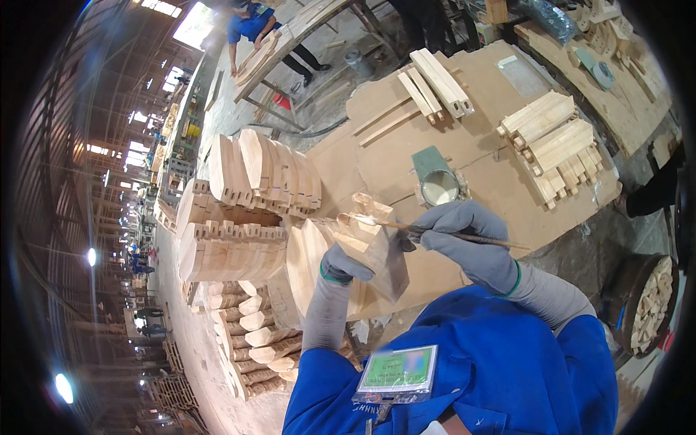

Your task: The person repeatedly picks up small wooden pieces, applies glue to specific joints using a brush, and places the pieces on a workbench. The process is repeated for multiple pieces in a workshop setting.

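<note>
My left hand [344, 264], in a grey glove, is closed on a pale wooden piece [355, 243] in front of my chest. A thin wooden stick [482, 238] is pinched in my gloved right hand [467, 239]. Its far tip reaches the upper end of the wooden piece, where slots or tenons are hard to make out. Just beyond my right hand stands an open container [440, 188] with whitish liquid in it, beside a green flap or block [431, 161].
Shaped wooden boards [268, 170] stand stacked at the left. Cardboard [337, 159] covers the table, bearing wooden bars [441, 83] and a slatted stack [554, 145]. A round bin of offcuts [652, 304] stands right. Another person [250, 29] works at a far bench.
</note>
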### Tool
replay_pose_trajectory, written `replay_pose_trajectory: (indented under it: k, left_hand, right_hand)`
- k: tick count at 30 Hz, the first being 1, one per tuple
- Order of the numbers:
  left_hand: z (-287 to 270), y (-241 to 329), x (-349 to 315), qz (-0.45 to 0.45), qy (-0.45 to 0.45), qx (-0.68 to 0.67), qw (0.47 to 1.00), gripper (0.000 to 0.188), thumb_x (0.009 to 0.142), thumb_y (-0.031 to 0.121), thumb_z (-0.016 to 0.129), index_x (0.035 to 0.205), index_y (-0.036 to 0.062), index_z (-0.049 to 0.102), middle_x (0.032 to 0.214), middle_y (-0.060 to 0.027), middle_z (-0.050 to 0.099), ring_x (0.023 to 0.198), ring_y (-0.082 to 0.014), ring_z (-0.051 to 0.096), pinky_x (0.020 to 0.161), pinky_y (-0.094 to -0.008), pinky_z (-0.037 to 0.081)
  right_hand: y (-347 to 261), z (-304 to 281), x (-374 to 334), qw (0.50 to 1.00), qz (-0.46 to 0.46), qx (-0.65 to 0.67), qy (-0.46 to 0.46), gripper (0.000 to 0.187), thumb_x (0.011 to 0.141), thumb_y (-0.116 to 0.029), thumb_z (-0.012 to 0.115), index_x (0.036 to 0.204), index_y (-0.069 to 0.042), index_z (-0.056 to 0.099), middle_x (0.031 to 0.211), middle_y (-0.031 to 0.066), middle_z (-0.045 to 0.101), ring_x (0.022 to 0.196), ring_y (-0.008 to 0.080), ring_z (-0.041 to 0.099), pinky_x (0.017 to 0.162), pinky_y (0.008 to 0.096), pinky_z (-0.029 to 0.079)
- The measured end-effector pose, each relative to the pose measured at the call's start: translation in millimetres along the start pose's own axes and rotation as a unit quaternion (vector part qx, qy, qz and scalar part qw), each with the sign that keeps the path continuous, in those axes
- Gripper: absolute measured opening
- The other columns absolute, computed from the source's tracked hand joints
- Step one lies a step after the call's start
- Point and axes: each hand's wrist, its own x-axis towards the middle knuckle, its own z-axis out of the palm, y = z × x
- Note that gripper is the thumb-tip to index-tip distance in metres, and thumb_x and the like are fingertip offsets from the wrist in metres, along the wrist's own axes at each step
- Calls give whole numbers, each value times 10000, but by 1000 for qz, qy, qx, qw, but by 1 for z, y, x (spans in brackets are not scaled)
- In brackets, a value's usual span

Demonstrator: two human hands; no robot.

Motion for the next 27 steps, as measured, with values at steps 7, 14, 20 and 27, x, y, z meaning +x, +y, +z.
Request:
replay_pose_trajectory:
  k: [7, 14, 20, 27]
  left_hand:
    - [8, -1, 5, 24, 31, -168, 985, 441, 744, 150, 604, 1137, -14, 488, 1055, -154, 588, 944, -246, 578, 832, -373, 488]
    - [24, 30, 13, 151, -37, -159, 975, 713, 581, 248, 832, 1154, -18, 501, 1050, -173, 595, 974, -271, 587, 847, -394, 498]
    - [10, 25, 8, 101, -82, -126, 983, 891, 477, 146, 840, 1265, -9, 456, 1200, -149, 541, 1118, -272, 520, 968, -421, 400]
    - [42, 26, 4, 158, 167, -4, 973, 904, 538, 84, 846, 1282, 22, 337, 1164, -106, 526, 1069, -207, 539, 886, -341, 473]
  right_hand:
    - [-6, 0, -1, 1000, -1, 7, -30, 111, 806, 53, 631, 880, -4, 571, 1044, 167, 613, 901, 173, 619, 800, 296, 509]
    - [-23, 0, -1, 976, -87, -179, -93, 105, 774, 30, 660, 822, -21, 582, 950, 145, 656, 822, 227, 658, 701, 301, 523]
    - [-26, 6, -13, 930, -201, -284, -120, 214, 734, 32, 678, 897, -30, 553, 974, 158, 648, 823, 283, 665, 673, 315, 537]
    - [-25, 2, -18, 899, -240, -341, -134, 304, 710, 45, 687, 958, -30, 528, 1014, 176, 627, 881, 309, 656, 723, 353, 551]
